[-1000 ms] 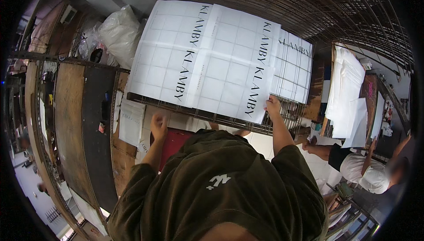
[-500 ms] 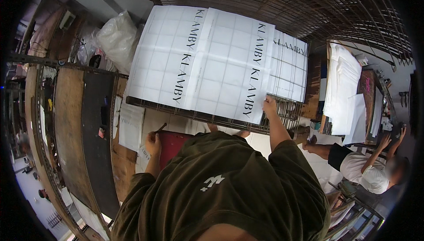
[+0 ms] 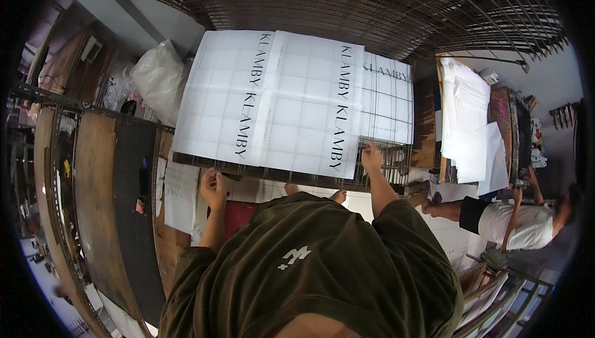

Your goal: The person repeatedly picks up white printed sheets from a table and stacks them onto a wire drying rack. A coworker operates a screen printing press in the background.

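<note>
White printed sheets (image 3: pixel 297 102) with black lettering and a faint grid lie side by side on a dark wire rack (image 3: pixel 392 161). My right hand (image 3: pixel 372 158) is closed at the rack's near right part, its fingertips on the wires beside the lower corner of the middle sheet. Near the rack's front left edge, my left hand (image 3: pixel 214 189) is raised with its fingers loosely bent and a little apart. I see nothing in it. A smaller sheet (image 3: pixel 385 105) at the right lies under several wires.
Raised wire racks (image 3: pixel 334 3) hang over the far side. A clear plastic bag (image 3: pixel 156 81) lies at the far left. Long wooden boards (image 3: pixel 99 195) run along the left. White stacked sheets (image 3: pixel 466 115) are on the right, near a co-worker (image 3: pixel 517 223). Below the rack is something red (image 3: pixel 238 217).
The view has shifted. My left hand has risen toward the rack's front edge, and the dark stick-like thing seen by it no longer shows in it. The co-worker's hands have lowered to a bench.
</note>
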